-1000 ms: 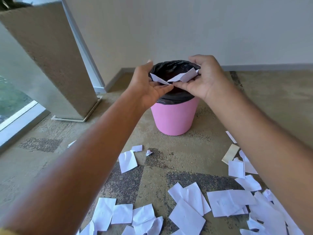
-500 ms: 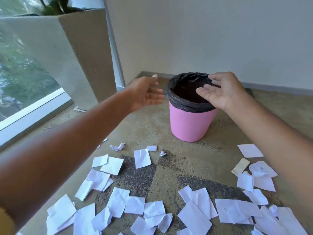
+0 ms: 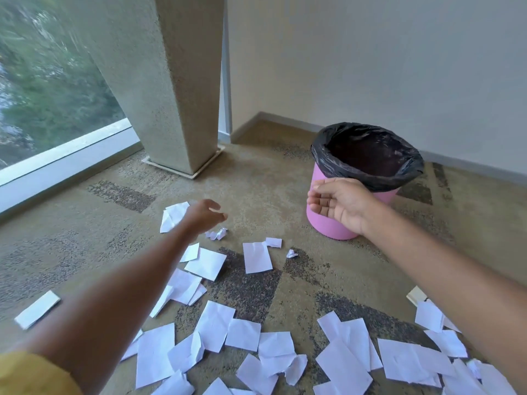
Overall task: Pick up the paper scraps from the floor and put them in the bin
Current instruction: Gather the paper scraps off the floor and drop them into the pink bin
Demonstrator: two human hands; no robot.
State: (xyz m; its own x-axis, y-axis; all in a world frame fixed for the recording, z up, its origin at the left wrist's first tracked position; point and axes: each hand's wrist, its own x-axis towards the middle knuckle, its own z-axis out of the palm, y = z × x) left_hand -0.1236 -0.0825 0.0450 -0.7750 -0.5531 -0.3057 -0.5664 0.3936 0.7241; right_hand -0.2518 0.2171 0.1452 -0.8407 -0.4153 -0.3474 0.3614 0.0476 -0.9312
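1. The pink bin point(image 3: 328, 223), lined with a black bag point(image 3: 368, 172), stands on the floor point(image 3: 256, 189) at about 1 o'clock, close to the wall.
2. The right hand point(image 3: 340, 205) hangs in front of the bin, fingers loosely bent, with nothing in it.
3. The left hand point(image 3: 204, 216) is stretched out low, fingers relaxed and empty; a crumpled scrap point(image 3: 219, 233) lies near it, at its 5 o'clock.
4. Many white paper scraps point(image 3: 256, 256) lie on the floor, most of them from 4 to 8 o'clock.
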